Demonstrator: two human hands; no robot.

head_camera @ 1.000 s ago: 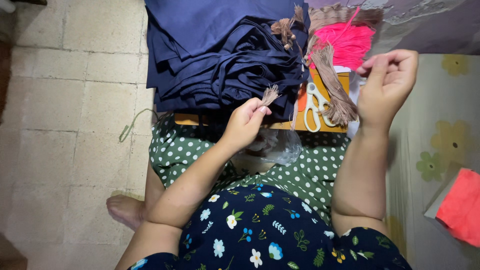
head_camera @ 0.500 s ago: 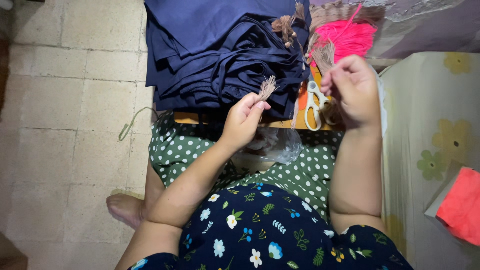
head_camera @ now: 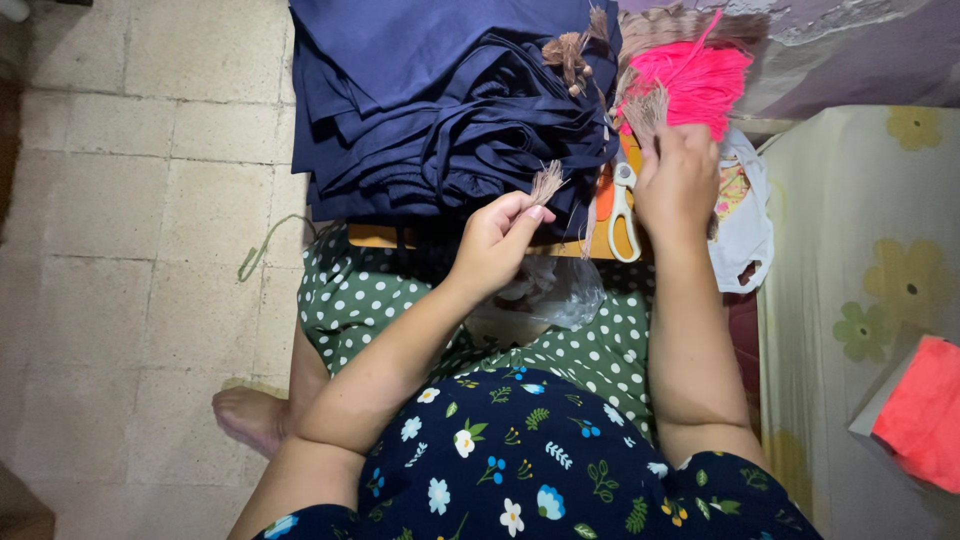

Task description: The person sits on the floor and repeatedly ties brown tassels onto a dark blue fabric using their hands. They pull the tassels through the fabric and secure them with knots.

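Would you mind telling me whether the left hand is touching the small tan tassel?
Touching. The head view shows the left hand pinching the base of the small tan tassel between thumb and fingertips, with the fringe fanning out above the grip.

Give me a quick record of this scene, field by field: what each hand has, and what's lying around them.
left hand: left hand pinches a small beige tassel upright
right hand: right hand reaches into a bunch of beige threads beside the pink thread bundle
between the hands: scissors with white handles, lying flat
behind: pile of navy fabric
lap: clear plastic bag
far right: red cloth
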